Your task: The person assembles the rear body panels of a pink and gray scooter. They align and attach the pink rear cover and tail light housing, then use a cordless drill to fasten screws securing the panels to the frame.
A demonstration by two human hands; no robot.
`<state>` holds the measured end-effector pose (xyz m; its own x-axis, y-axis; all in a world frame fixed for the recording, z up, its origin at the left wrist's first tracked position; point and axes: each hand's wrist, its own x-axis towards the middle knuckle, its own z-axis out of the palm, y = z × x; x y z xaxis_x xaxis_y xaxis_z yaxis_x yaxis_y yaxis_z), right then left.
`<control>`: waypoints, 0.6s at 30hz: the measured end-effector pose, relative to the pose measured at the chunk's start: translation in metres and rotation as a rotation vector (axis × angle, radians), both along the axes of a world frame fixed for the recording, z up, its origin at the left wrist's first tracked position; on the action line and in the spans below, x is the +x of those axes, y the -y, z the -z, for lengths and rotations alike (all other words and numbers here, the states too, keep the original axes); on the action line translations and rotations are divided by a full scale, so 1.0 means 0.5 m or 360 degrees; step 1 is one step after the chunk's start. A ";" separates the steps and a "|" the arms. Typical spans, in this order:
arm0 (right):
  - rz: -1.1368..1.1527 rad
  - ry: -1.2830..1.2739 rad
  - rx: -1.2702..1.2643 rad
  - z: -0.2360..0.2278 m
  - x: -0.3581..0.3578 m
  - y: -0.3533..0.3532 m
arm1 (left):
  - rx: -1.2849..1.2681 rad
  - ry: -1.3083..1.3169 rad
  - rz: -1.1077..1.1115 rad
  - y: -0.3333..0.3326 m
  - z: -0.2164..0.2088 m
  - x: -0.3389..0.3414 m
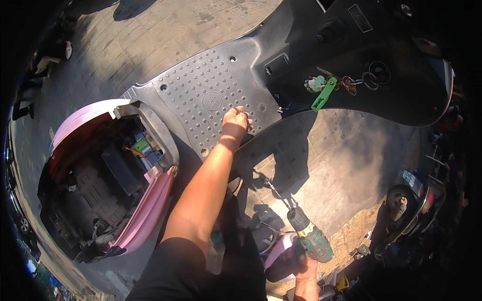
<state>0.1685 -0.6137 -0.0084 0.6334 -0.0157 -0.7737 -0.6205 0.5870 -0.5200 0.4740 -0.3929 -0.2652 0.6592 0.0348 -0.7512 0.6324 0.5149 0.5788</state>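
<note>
My left hand (236, 123) rests on the dark grey studded footboard (193, 85) of a scooter, near its right edge. Its fingers are curled closed; whatever they hold, if anything, is hidden. Screw holes sit at the footboard's corners, one of them, a screw hole (204, 152), below and left of this hand. Lower right, my right hand (305, 268) grips a green and black cordless drill (317, 243) by its handle. A long, thin driver bit (275, 190) points from the drill up and left, apart from the footboard.
Left of the footboard, a pink body shell (145, 220) surrounds an open compartment with wires and a green part (140, 145). Keys with a green tag (324, 94) hang at the black front panel (401, 95). Another two-wheeler (406, 200) stands at right on the sunlit ground.
</note>
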 end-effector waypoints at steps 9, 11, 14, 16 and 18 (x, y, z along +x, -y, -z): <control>-0.0103 -0.0003 -0.0214 -0.077 0.097 -0.098 | 0.0281 0.0203 0.0492 -0.064 -0.359 -0.331; -0.0188 -0.0013 -0.0438 -0.108 0.123 -0.134 | 0.0110 0.0503 0.0701 -0.094 -0.500 -0.391; -0.0681 0.0420 -0.0619 -0.155 0.173 -0.172 | 0.0429 0.1159 0.0876 -0.132 -0.643 -0.405; -0.0847 0.0761 -0.0918 -0.183 0.201 -0.222 | 0.0631 0.1403 0.0831 -0.164 -0.693 -0.393; -0.0825 0.1057 -0.1139 -0.215 0.223 -0.281 | 0.0824 0.1514 0.0797 -0.199 -0.722 -0.377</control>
<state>0.2797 -0.4734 0.0992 0.9787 0.0634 -0.1954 -0.1759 -0.2331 -0.9564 0.2855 -0.2936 0.0957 0.9704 -0.2300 0.0734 -0.0985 -0.0994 0.9902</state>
